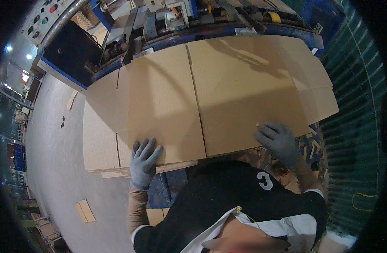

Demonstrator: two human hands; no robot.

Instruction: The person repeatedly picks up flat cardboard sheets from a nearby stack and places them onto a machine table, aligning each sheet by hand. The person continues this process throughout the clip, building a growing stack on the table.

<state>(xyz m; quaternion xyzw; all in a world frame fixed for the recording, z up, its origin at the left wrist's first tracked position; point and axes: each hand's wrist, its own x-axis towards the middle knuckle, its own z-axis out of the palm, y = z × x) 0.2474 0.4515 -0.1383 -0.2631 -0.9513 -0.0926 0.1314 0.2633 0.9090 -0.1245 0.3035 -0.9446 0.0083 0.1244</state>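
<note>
A stack of flat brown cardboard box blanks lies in front of me, its layered edges showing along the near left side. Dark slots run across the top blank from front to back. My left hand, in a grey glove, rests on the near left part of the cardboard with its fingers spread. Over the near right edge lies my right hand, also gloved in grey. Its fingers are stretched flat on the board, and one or more fingertips stick out bare. Neither hand grips anything.
Beyond the stack stands a blue machine with rollers and belts. A control panel with buttons is at upper left. Green corrugated sheeting rises along the right. Cardboard scraps litter the floor there; another piece lies at left.
</note>
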